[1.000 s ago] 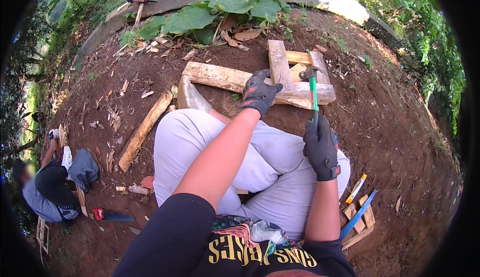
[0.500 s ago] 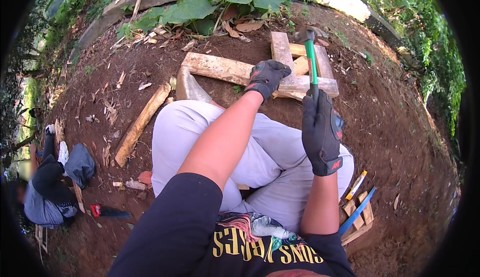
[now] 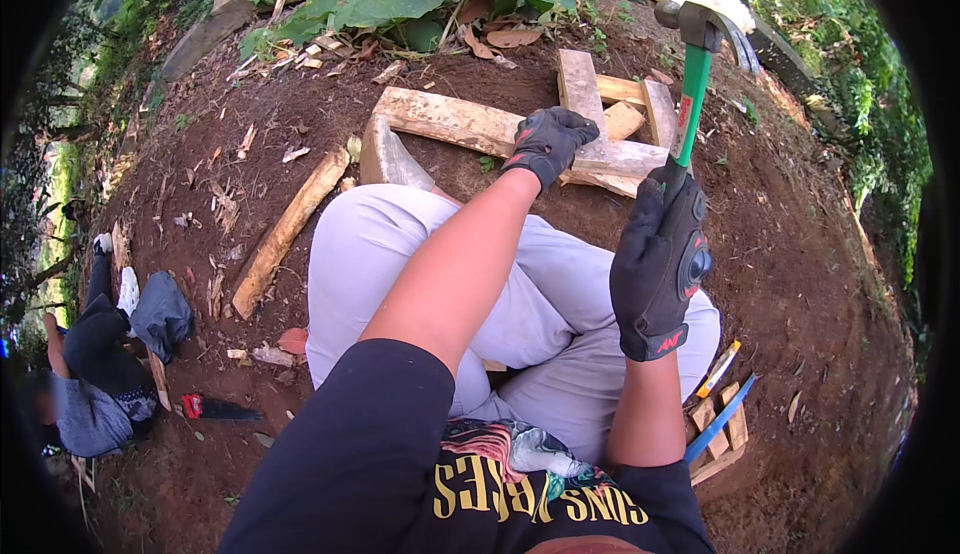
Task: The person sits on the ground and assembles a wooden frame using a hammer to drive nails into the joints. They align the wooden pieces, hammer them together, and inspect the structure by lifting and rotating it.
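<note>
My right hand (image 3: pixel 660 264), in a black glove, grips a claw hammer (image 3: pixel 690 104) by its dark lower grip. The hammer stands raised, its green shaft upright and metal head at the top. My left hand (image 3: pixel 550 144), also gloved, is closed in a pinch over the joint of the wooden frame (image 3: pixel 635 160); whatever lies between its fingertips is too small to make out. A long plank (image 3: pixel 445 119) runs from under that hand to the left. Crossing the frame is a flat board (image 3: pixel 580 89), with further short pieces beside it.
A rough log (image 3: pixel 290 234) lies on the soil left of my legs. By my right hip are a blue strip-like tool (image 3: pixel 722 416), a yellow-and-white tool (image 3: pixel 718 369) and small wood blocks (image 3: pixel 738 427). Another person (image 3: pixel 95 384) is at far left, near a red-handled saw (image 3: pixel 220 409).
The hammer has risen away from the frame, its head now higher and farther right. My left hand keeps its pinch at the joint. The view has shifted slightly.
</note>
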A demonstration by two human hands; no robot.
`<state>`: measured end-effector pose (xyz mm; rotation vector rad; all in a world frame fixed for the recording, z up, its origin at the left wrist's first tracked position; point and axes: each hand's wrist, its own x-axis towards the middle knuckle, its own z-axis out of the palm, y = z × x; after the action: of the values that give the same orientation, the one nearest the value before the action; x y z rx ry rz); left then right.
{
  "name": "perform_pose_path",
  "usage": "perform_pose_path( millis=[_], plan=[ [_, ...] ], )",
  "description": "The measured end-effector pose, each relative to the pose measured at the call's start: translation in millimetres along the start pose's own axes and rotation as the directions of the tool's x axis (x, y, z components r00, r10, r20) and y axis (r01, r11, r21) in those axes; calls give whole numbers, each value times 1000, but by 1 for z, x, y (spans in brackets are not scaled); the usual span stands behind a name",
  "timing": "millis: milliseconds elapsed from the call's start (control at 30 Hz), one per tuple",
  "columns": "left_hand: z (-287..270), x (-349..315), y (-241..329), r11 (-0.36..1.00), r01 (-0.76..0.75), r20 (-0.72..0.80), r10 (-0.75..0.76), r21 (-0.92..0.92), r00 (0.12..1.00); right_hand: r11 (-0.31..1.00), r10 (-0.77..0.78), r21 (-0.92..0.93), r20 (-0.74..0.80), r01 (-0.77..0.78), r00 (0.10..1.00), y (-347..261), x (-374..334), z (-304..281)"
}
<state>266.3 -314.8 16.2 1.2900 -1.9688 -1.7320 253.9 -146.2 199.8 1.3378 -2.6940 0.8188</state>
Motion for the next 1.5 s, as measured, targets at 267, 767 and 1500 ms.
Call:
perform_pose_path(
  millis=[267, 767, 1500],
  plan=[
    [-2, -3, 1, 999, 41, 2, -41, -11, 999, 993, 64, -111, 139, -49, 988, -1, 2, -5],
    [-2, -4, 6, 994, 84, 23, -83, -65, 996, 996, -84, 6, -178, 86, 980, 2, 4, 3],
    [1, 16, -18, 999, -24, 10, 24, -38, 1000, 997, 42, 58, -19, -41, 999, 3, 2, 1]
  ],
)
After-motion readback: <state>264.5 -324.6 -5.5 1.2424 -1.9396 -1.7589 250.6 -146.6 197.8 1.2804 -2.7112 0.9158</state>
